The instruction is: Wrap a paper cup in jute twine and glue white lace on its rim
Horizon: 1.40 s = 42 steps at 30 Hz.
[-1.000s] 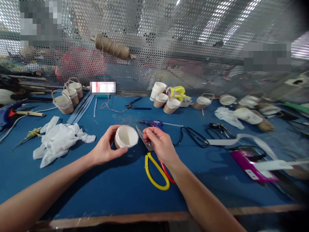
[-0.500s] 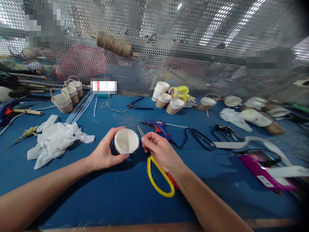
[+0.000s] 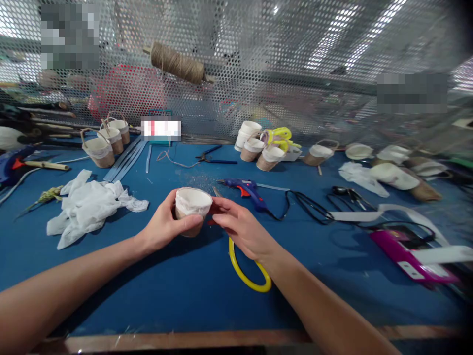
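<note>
A small cup (image 3: pixel 192 201), white inside with a white lace band below its rim and brown burlap-like wrapping lower down, is held above the blue table. My left hand (image 3: pixel 168 222) is closed round its left side, thumb across the front. At the cup's right edge, the fingers of my right hand (image 3: pixel 240 224) meet the rim and reach partly behind it. Beneath that hand lies a pair of scissors (image 3: pixel 251 285) with a yellow handle loop; its blade tip shows beyond the fingers, the middle is hidden. A blue glue gun (image 3: pixel 246 190) lies just behind.
Crumpled white cloth (image 3: pixel 90 207) lies left. Similar cups with handles (image 3: pixel 99 152) stand back left, more cups (image 3: pixel 270 158) back centre. Pliers (image 3: pixel 210 157) lie near the perforated metal screen (image 3: pixel 229 59), where a twine spool (image 3: pixel 177 63) hangs. A magenta power strip (image 3: pixel 402 256) and ribbon lie right.
The cup has tipped more upright, so its wrapped outside now shows. My right hand has moved left from beside the scissors' blades to the cup's edge.
</note>
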Each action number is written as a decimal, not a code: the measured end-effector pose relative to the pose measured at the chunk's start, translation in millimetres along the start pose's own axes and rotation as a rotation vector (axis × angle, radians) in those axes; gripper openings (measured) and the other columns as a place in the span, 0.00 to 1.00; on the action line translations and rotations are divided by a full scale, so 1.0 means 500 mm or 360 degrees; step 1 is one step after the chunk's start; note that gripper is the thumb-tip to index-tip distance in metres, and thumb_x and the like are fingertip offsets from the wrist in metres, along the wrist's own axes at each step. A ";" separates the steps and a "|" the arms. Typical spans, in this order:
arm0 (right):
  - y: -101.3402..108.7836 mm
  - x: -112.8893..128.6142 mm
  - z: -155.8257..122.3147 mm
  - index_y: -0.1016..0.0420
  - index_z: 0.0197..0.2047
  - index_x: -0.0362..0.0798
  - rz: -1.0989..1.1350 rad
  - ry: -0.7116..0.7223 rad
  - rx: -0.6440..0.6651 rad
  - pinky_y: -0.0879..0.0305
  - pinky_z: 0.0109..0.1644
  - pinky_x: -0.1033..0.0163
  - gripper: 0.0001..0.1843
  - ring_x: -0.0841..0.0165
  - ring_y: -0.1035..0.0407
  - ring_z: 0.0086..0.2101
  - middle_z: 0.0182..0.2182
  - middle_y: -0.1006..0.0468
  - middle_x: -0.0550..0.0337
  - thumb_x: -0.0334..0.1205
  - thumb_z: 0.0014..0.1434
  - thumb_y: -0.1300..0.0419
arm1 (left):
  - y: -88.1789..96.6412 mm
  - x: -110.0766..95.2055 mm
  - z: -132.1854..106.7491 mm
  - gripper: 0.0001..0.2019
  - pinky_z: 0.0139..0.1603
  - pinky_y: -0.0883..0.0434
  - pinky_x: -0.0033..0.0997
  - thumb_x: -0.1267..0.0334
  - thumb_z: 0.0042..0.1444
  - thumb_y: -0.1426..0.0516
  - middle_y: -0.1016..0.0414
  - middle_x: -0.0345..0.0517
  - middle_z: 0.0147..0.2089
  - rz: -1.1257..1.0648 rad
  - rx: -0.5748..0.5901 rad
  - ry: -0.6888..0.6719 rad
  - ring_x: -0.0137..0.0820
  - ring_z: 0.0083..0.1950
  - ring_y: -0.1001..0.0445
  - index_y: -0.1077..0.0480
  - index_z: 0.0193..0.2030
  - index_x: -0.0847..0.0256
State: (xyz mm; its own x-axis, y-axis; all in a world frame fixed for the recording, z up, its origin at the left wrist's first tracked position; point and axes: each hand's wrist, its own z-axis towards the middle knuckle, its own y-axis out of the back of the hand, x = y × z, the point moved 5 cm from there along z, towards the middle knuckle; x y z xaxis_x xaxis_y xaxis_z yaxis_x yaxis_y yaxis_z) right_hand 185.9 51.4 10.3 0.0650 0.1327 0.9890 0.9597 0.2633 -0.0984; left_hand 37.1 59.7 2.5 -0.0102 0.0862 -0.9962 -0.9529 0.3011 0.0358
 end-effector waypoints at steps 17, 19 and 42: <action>-0.013 0.005 -0.014 0.31 0.45 0.47 -0.0446 0.0185 -0.0090 0.35 0.48 0.54 0.21 0.62 0.30 0.42 0.42 0.24 0.52 0.48 0.50 0.37 | -0.030 0.022 -0.018 0.30 0.58 0.40 0.43 0.49 0.52 0.45 0.37 0.57 0.58 -0.0347 0.0222 0.0205 0.42 0.59 0.38 0.47 0.57 0.61; -0.014 0.004 -0.014 0.32 0.47 0.48 -0.0405 0.0178 -0.0013 0.34 0.47 0.55 0.24 0.62 0.30 0.43 0.44 0.24 0.52 0.48 0.48 0.36 | -0.029 0.024 -0.018 0.29 0.58 0.39 0.45 0.50 0.53 0.45 0.36 0.57 0.58 -0.0388 0.0194 0.0245 0.44 0.58 0.37 0.47 0.58 0.61; 0.229 0.059 0.095 0.29 0.41 0.42 -0.2006 -0.0310 -0.0652 0.35 0.45 0.54 0.10 0.63 0.30 0.41 0.41 0.26 0.52 0.39 0.58 0.43 | 0.008 -0.016 0.038 0.30 0.38 0.32 0.31 0.60 0.36 0.35 0.32 0.46 0.40 0.0022 0.0214 0.0160 0.32 0.39 0.32 0.44 0.46 0.63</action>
State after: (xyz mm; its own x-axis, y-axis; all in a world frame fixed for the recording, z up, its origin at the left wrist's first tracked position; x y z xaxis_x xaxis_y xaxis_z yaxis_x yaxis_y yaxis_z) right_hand 285.0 130.9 23.0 -0.9259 0.1551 0.3445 0.3497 0.0069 0.9368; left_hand 39.3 78.1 12.2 -0.0598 -0.0020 -0.9982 -0.9034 0.4255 0.0532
